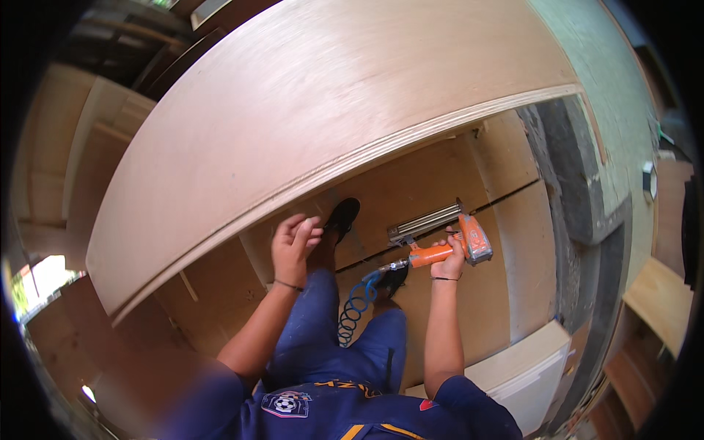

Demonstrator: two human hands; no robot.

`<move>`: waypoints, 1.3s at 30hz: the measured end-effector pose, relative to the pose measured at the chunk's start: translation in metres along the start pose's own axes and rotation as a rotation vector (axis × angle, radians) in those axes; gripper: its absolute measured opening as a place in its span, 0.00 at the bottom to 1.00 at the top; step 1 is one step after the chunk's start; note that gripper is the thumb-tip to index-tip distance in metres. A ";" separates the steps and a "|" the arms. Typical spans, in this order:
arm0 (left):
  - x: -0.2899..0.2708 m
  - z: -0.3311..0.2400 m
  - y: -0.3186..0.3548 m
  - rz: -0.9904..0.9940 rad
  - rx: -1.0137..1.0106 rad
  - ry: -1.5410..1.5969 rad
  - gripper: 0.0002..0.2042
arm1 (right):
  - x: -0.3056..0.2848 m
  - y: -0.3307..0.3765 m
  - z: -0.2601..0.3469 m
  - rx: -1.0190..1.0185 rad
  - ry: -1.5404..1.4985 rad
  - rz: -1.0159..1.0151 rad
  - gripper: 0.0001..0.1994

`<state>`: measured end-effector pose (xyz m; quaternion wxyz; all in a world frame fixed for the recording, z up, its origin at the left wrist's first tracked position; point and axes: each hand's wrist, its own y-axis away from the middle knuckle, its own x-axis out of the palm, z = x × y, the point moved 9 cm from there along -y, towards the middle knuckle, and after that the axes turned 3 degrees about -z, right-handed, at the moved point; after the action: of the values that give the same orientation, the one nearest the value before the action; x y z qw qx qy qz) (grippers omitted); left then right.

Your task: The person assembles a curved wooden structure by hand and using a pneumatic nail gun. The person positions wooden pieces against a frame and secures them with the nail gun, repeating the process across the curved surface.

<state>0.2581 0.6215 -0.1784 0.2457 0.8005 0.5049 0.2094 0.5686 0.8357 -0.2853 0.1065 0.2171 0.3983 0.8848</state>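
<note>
Head camera looks down past a big pale plywood panel (323, 110) that slants across the upper frame, its layered edge running from lower left to upper right. Under it lie more brown plywood sheets (469, 293) as a floor, with a grey concrete wall (579, 183) to the right and a white board (528, 374) at lower right. No labels or signs show. The person's right hand (451, 257) is closed around the handle of an orange pneumatic nail gun (447, 235), held just above the sheets; a blue coiled air hose (356, 304) hangs from it between the knees. The left hand (293, 246), fingers curled loosely, touches the panel's lower edge.
</note>
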 end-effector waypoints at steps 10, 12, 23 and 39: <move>-0.024 -0.127 0.035 -0.325 1.297 -1.621 0.34 | 0.003 0.016 0.015 -0.094 0.258 0.303 0.24; -0.011 -0.125 0.030 -0.237 1.347 -1.688 0.32 | 0.011 0.028 0.018 -0.103 0.218 0.307 0.25; 0.025 -0.158 0.076 -0.263 1.605 -1.615 0.22 | 0.087 0.083 0.025 -0.388 0.445 0.578 0.25; 0.057 -0.195 0.110 -0.483 1.883 -1.720 0.37 | 0.104 0.058 0.005 -0.485 0.160 0.866 0.16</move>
<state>0.2443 0.6681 0.0475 -0.1332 0.4306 0.2691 -0.8511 0.4788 0.8386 -0.2078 -0.2540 0.2629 0.0615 0.9288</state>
